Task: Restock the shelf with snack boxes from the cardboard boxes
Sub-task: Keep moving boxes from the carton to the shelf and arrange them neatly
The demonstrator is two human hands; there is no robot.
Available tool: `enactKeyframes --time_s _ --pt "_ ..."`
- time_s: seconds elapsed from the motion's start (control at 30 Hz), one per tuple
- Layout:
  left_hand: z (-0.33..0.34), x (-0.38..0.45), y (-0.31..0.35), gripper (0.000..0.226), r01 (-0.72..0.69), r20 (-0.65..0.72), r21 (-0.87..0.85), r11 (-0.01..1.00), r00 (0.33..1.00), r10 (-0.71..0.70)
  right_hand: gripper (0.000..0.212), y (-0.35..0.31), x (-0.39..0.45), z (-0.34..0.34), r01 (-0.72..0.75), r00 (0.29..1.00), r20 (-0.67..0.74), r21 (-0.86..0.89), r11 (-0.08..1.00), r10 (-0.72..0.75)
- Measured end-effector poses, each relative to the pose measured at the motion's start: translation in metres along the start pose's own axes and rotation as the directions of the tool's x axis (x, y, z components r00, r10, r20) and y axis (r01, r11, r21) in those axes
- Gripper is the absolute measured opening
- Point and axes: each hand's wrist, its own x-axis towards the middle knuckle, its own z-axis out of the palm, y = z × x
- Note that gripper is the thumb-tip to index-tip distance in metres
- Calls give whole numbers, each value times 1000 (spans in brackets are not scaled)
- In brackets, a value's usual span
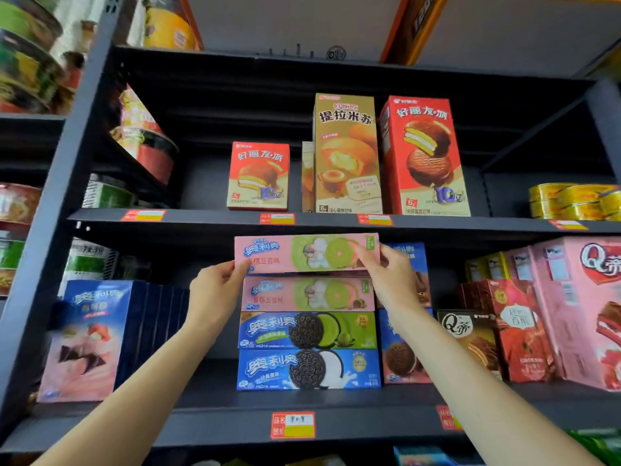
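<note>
Hands held the top pink box [304, 253] at its two ends, the left hand [215, 290] pinching the left end and the right hand [391, 277] the right, just above a stack of a second pink box [307, 294], a green box [307, 330] and a blue box [308, 368] on the shelf [215, 420]. Placing seemed to be the step in hand. Next, it likely needed lowering flush onto the stack, square with the boxes below, before both grips let go.

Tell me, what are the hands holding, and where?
A pink box, held at its two short ends: left hand on the left end, right hand on the right, above the stack.
</note>
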Motion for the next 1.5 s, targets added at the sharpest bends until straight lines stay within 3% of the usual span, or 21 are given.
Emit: enactKeyframes --time_s 0.33,0.77,1.17,1.33,1.5 --pt "9 7 -2 32 -25 -35 84 996 999 28 40 11 6 3 50 999 0 -132 990 -51" --pt "11 16 -19 35 36 40 101 994 998 -40 36 14 6 5 96 995 50 -311 946 -84" --pt "23 23 -17 31 62 54 140 988 996 -70 28 12 17 5 77 995 -22 -428 900 -96" --pt "26 23 -18 33 14 12 234 972 1000 -18 32 10 18 8 104 987 -60 -451 887 -146" --pt "25 23 -20 36 1 43 224 975 999 -11 29 9 11 15 84 981 -104 -534 841 -164"
